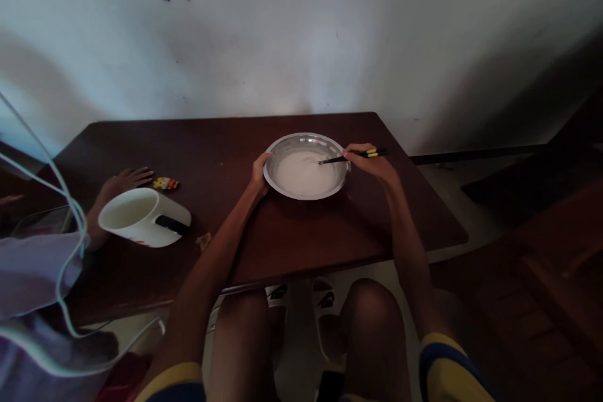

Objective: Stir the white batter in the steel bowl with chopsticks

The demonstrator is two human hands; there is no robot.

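Observation:
A shiny metal bowl (306, 195) rests on the dark table, holding a pale, creamy liquid (301, 174) with swirl marks on its surface. My left hand (260, 173) grips the bowl's left rim, thumb on top and the other fingers hidden below. Over the right rim, my right hand (370, 160) is closed around black chopsticks (334, 159) with yellow bands near their back ends. Their tips dip into the liquid near the middle of the bowl; I cannot tell how deep.
On the left of the brown table (301, 245) stands a white mug (141, 220) with a black handle. Beyond it, another person's hand (127, 182) lies near a small yellow-and-red toy figure (166, 183). White cables (70, 201) hang at far left. A wall (292, 44) borders the back edge.

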